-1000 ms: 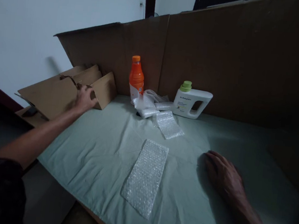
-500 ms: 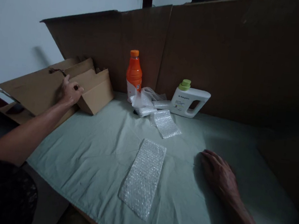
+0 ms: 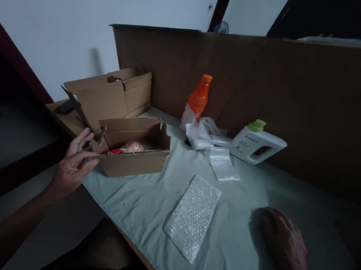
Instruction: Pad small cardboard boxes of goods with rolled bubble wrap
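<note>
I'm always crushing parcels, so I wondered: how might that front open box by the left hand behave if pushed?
The front open box likely slides rather than rolls, being flat-sided. Its thin, ragged-edged cardboard might bend under the left hand. The wrinkled cloth could bunch and drag.

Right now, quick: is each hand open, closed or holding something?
Left hand: holding the nearer box, left end.
Right hand: on the cloth; open or closed can't be told.
</note>
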{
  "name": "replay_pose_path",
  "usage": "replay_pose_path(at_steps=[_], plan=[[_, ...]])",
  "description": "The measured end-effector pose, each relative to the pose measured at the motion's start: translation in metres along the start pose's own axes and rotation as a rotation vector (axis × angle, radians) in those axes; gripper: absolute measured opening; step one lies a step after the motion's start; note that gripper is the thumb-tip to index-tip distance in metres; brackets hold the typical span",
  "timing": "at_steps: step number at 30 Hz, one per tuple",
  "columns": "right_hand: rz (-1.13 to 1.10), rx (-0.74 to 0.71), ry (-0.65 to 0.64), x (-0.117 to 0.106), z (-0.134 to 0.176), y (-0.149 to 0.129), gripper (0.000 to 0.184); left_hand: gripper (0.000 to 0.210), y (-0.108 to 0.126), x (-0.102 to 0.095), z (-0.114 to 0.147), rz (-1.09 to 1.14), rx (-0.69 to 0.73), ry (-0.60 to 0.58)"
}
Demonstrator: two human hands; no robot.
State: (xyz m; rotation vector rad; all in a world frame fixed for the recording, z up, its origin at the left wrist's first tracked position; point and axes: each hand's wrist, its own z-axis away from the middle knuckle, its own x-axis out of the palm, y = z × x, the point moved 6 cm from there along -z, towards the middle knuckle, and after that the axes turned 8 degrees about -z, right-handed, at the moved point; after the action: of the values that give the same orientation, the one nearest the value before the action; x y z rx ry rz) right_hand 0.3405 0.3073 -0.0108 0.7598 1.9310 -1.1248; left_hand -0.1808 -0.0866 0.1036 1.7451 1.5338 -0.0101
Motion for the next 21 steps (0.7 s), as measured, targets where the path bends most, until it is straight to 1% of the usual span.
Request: replay_pose_path(at_steps=[2, 4, 6, 7, 9, 11, 12, 13, 15, 17, 19, 20, 21], plan=[[0.054, 0.007, 0.076, -0.01, 0.0, -0.006, 0.031, 0.01, 0.009, -0.002, 0.005, 0.024, 0.036, -0.015], [0.08, -0.024, 0.166, -0.024, 0.001, -0.025, 0.032, 0.017, 0.016, -0.003, 0.01, 0.048, 0.063, -0.035], [0.037, -0.108, 0.193, -0.033, 0.003, -0.063, 0.029, 0.024, 0.02, -0.004, 0.016, 0.066, 0.095, -0.042], [-0.012, -0.167, 0.168, -0.034, 0.005, -0.088, 0.027, 0.028, 0.021, -0.005, 0.019, 0.073, 0.107, -0.037], [-0.135, -0.3, 0.052, -0.028, 0.009, -0.147, 0.026, 0.032, 0.022, -0.005, 0.026, 0.088, 0.1, -0.023], [-0.236, -0.438, -0.091, -0.011, 0.015, -0.209, 0.035, 0.031, 0.02, -0.003, 0.033, 0.118, 0.056, 0.004], [-0.296, -0.475, -0.158, 0.0, 0.018, -0.236, 0.041, 0.029, 0.018, -0.001, 0.036, 0.127, 0.016, 0.024], [-0.368, -0.485, -0.23, 0.013, 0.019, -0.26, 0.047, 0.027, 0.017, 0.002, 0.04, 0.128, -0.038, 0.042], [-0.535, -0.45, -0.376, 0.042, 0.02, -0.297, 0.058, 0.028, 0.013, 0.008, 0.046, 0.132, -0.173, 0.079], [-0.678, -0.406, -0.502, 0.069, 0.019, -0.32, 0.066, 0.045, 0.008, 0.014, 0.052, 0.179, -0.309, 0.127], [-0.757, -0.373, -0.575, 0.089, 0.018, -0.332, 0.067, 0.069, 0.001, 0.019, 0.056, 0.265, -0.421, 0.173], [-0.774, -0.357, -0.596, 0.095, 0.018, -0.335, 0.066, 0.078, -0.005, 0.023, 0.057, 0.303, -0.481, 0.177], [-0.781, -0.335, -0.611, 0.1, 0.019, -0.335, 0.063, 0.081, -0.011, 0.028, 0.058, 0.334, -0.553, 0.146]])
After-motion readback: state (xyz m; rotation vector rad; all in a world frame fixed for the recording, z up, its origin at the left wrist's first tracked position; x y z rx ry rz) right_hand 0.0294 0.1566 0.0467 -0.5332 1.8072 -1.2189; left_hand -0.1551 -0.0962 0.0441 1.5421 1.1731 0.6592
